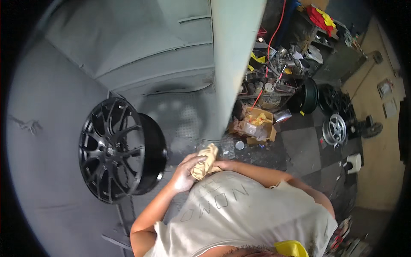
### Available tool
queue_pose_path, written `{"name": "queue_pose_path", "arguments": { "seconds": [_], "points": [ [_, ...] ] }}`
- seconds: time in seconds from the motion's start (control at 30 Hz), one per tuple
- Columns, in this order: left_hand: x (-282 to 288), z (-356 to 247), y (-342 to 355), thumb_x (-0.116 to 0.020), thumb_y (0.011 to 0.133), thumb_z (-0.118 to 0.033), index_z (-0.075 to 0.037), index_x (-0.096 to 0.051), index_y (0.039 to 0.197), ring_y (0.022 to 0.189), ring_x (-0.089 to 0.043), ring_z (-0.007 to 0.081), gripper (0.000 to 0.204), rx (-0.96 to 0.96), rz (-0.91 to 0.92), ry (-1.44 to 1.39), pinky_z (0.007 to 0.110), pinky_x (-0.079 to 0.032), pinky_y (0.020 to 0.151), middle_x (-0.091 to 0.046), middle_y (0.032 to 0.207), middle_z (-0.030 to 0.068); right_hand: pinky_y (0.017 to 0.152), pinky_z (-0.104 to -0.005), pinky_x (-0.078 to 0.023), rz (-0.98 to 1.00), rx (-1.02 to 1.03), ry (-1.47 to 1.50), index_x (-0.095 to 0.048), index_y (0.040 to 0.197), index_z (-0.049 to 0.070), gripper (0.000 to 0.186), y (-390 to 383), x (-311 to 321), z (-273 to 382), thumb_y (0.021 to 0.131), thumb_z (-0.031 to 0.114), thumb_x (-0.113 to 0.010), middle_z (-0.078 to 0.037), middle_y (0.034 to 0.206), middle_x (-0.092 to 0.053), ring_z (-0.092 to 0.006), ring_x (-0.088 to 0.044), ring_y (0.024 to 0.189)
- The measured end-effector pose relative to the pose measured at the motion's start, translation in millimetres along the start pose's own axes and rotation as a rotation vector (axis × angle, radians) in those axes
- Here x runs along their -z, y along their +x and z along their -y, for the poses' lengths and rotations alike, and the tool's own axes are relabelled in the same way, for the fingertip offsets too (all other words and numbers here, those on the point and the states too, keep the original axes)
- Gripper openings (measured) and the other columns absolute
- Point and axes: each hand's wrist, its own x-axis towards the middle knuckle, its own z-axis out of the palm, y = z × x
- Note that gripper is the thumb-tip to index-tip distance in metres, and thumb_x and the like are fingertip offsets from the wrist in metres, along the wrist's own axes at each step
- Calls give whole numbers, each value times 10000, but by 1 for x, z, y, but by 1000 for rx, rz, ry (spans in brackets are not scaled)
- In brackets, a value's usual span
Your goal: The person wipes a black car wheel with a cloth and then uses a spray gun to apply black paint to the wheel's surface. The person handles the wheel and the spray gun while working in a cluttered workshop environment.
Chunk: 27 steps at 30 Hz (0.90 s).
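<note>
Head view, dark-lettered white shirt point(261, 210), crumpled tan wad point(206, 161) in left hand point(184, 174)

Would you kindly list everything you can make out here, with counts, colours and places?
Wad: one, tan, centre
Large wheel: one, black, left
Panel: one, pale grey, upper centre
Cord: one, red, upper right
Clutter: too jumbled to count, mixed colours, upper right
Box: one, brown, right of centre
Disc: one, pale, near the box
Dark wheels: at least two, right
Silver wheel: one, silver, right
Tub: one, white, far right
Shirt: one, off-white, lower centre
Left hand: one, bare, around the wad
Right hand: one, bare, beside the wad, partly hidden
</note>
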Motion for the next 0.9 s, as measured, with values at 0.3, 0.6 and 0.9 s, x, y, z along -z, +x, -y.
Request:
{"name": "queue_pose_path", "arguments": {
  "seconds": [0.3,0.6,0.9],
  "points": [
    [-175,15,17,-757,826,-5,-122,-503,1490,1348,-525,268,720,507,-184,-249,372,-405,1127,-547,1453,173,909,-396,-607,-97,-467,295,-515,1390,31,484,-86,119,112,945,166,-650,-117,1196,-702,-244,-733,1004],
    [-256,-7,-81,-737,872,-144,-67,-594,1397,1245,-614,311,550,952,-448,-351,367,-452,1080,-665,1319,187,968,-522,-538,-496,233,629,-586,1313,157,427,27,287,269,1004,452,-576,-71,1236,-672,-266,-647,1130],
    [-419,17,-240,-721,869,-269,-83,-688,1277,1133,-668,296,450,1195,-796,-295,390,-512,981,-707,1238,170,1029,-459,-500,-552,-2,-12,-433,1502,66,589,65,285,198,1028,398,-546,-131,1387,-582,-332,-606,1169]
  ]
}}
